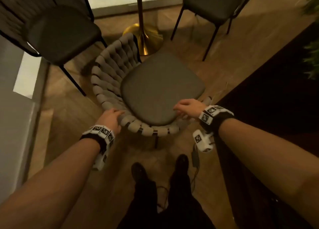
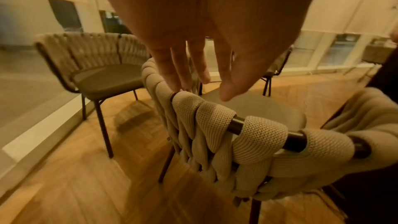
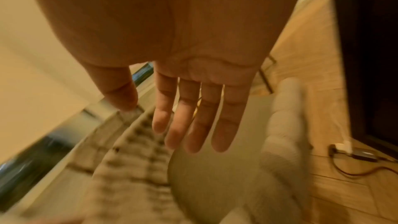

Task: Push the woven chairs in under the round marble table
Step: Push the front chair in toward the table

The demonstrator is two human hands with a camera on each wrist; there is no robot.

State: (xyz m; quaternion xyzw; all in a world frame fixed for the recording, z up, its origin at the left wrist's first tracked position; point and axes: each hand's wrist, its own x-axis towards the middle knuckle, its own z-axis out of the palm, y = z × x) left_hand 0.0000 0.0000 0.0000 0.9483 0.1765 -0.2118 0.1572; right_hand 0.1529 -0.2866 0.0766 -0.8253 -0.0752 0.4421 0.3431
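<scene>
A woven chair (image 1: 110,70) with a grey seat cushion (image 1: 160,89) stands on the floor in front of me, its curved back towards me. Beyond it rises the table's gold pedestal (image 1: 139,8) on a round gold base (image 1: 146,39). My left hand (image 1: 112,115) lies on the left part of the back rim. In the left wrist view its straight fingers (image 2: 178,74) touch the woven rim (image 2: 215,122). My right hand (image 1: 188,108) is over the right part of the rim, fingers (image 3: 193,117) straight above the blurred cushion (image 3: 215,185), holding nothing.
Two more chairs flank the pedestal, one at the left (image 1: 60,34) and one at the right (image 1: 212,4). A white ledge (image 1: 25,70) runs along the left and a dark cabinet (image 1: 267,99) along the right. A cable and adapter (image 1: 195,158) lie by my shoes (image 1: 138,170).
</scene>
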